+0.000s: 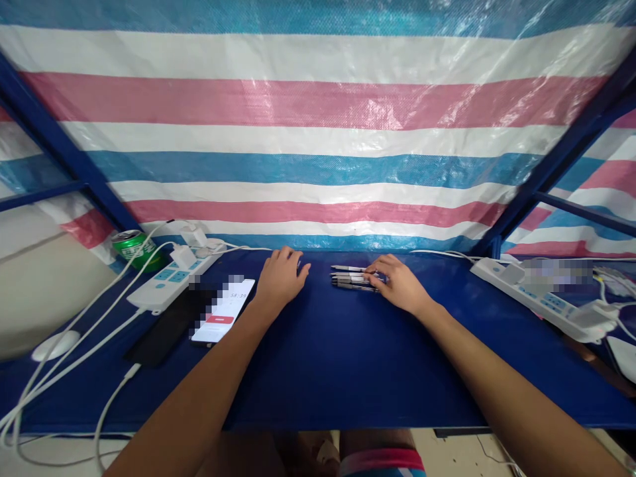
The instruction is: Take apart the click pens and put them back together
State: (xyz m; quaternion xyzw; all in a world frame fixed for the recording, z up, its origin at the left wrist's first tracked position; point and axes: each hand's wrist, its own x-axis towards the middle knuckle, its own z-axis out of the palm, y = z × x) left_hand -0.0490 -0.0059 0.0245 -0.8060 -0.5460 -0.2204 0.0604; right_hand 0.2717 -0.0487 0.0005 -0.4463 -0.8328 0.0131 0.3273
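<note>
My right hand (pixel 395 281) rests on the table, its thumb and fingers closed around the right ends of several pens (pixel 348 275). The pens lie side by side in a small row, tips to the left, and my fingers cover their other ends. To the left, my left hand (pixel 279 277) lies palm down near the back edge, fingers bent and thumb apart from them. A small light spot shows in the gap by that thumb; what it is I cannot make out. Both hands touch the blue tabletop (pixel 362 364).
A lit phone (pixel 223 311) and a black power bank or phone (pixel 166 328) lie left of my left forearm. Beyond them are a white power strip (pixel 171 281), a green can (pixel 133 248) and a white mouse (pixel 55 345). Another power strip (pixel 541 301) with cables sits at right.
</note>
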